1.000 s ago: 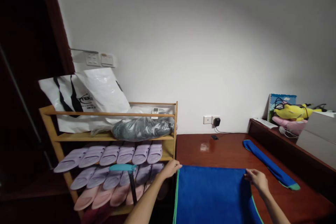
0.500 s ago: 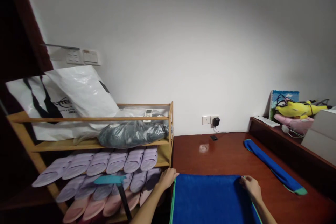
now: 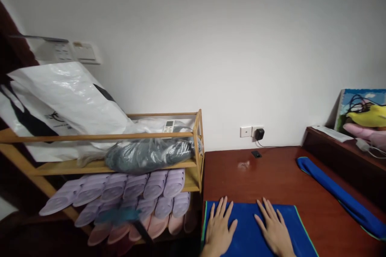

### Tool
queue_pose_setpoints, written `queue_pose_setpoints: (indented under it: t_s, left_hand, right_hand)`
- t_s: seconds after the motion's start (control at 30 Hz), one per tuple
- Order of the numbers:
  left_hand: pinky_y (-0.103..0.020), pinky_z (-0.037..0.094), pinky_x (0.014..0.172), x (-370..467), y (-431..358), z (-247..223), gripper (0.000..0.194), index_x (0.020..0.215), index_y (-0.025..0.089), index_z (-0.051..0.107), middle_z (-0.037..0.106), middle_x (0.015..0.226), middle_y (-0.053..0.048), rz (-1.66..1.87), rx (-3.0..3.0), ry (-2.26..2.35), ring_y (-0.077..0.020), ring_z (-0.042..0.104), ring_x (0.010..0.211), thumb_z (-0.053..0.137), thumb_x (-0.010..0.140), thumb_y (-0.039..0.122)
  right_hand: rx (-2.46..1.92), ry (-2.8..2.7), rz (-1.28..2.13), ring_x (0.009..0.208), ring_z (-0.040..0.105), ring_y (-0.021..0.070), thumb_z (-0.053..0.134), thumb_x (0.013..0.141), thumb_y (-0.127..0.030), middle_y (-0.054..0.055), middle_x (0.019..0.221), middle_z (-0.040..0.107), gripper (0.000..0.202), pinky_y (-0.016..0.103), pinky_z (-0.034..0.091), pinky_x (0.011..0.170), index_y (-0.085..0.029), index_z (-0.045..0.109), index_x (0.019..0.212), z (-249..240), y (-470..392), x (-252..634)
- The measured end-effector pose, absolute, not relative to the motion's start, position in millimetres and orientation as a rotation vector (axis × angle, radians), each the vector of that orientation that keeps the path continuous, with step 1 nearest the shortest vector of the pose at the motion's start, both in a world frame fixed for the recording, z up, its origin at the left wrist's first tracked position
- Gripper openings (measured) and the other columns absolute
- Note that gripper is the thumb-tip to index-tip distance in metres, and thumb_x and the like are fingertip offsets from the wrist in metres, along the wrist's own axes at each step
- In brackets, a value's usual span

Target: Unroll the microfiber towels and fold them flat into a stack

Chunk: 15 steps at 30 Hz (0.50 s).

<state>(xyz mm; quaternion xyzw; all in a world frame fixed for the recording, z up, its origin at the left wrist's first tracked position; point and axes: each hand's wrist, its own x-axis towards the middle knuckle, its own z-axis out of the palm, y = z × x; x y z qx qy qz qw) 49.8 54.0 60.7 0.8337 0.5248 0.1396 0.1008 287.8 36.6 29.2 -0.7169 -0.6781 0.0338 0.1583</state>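
A blue cloth [image 3: 245,227] with green edging lies spread on the reddish-brown tabletop [image 3: 224,176], its near part cut off by the bottom of the view. My left hand [image 3: 219,225] rests flat on the cloth's left side, fingers spread. On its right half my right hand [image 3: 274,225] also lies flat with the fingers apart. Neither hand holds anything. A second blue cloth [image 3: 334,190], folded into a long narrow strip with green edging, lies to the right on the table.
Left of the table stands a wooden rack [image 3: 197,168] with lilac slippers [image 3: 153,184], a white bag [image 3: 75,100] and a remote [image 3: 169,126]. A blurred teal-headed tool [image 3: 117,216] is before it. A black plug [image 3: 259,133] sits in the wall; a raised ledge [image 3: 319,144] borders the right.
Both hands have let go of the cloth's far corners and moved inward, now lying flat on it. The view has turned slightly left and shifted.
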Motion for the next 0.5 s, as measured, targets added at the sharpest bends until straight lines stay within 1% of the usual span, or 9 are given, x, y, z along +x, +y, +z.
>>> queue_pose_setpoints:
  t_s: [0.17,0.23,0.33,0.43,0.5]
  left_hand:
    - [-0.055,0.016,0.113,43.1,65.8,71.5,0.057,0.141,0.042,0.005,0.007,0.153,0.007,0.393,2.399,1.553,-0.0248,0.011,0.140,0.025,0.090,0.057]
    - [-0.059,0.012,0.112,46.6,72.6,72.7,0.057,0.140,0.043,0.006,0.006,0.153,0.007,0.397,2.374,1.566,-0.0260,0.010,0.140,0.027,0.090,0.057]
    - [-0.066,0.006,0.110,50.2,83.8,72.1,0.056,0.140,0.045,0.006,0.005,0.152,0.006,0.392,2.327,1.561,-0.0283,0.007,0.140,0.030,0.090,0.055]
    - [-0.070,0.002,0.107,49.0,93.7,72.2,0.056,0.140,0.044,0.007,0.004,0.151,0.004,0.393,2.296,1.534,-0.0301,0.005,0.139,0.030,0.090,0.054]
    - [-0.071,0.002,0.106,46.2,99.6,72.0,0.058,0.140,0.043,0.008,0.003,0.151,0.003,0.391,2.290,1.506,-0.0308,0.005,0.139,0.031,0.089,0.058]
  right_hand:
    - [-2.194,-1.937,-0.047,0.139,0.017,0.0229,0.026,0.084,-0.064,0.002,0.151,0.023,0.068,0.052,0.022,0.110,-0.028,0.023,0.142,9.9,52.4,353.5]
    - [-2.151,-1.989,-0.113,0.139,0.017,0.0242,0.027,0.085,-0.061,0.001,0.150,0.025,0.063,0.054,0.021,0.110,-0.031,0.028,0.140,1.8,62.1,362.8]
    - [-2.033,-2.066,-0.181,0.138,0.020,0.0269,0.029,0.085,-0.056,-0.002,0.149,0.028,0.053,0.058,0.022,0.107,-0.038,0.038,0.134,-9.8,78.8,366.5]
    - [-1.977,-2.069,-0.193,0.136,0.025,0.0285,0.033,0.083,-0.055,-0.001,0.148,0.031,0.051,0.059,0.027,0.105,-0.039,0.044,0.131,-20.3,97.1,372.1]
    - [-1.968,-2.077,-0.201,0.134,0.029,0.0300,0.037,0.081,-0.054,0.000,0.146,0.035,0.050,0.060,0.031,0.102,-0.040,0.046,0.129,-25.6,108.0,377.3]
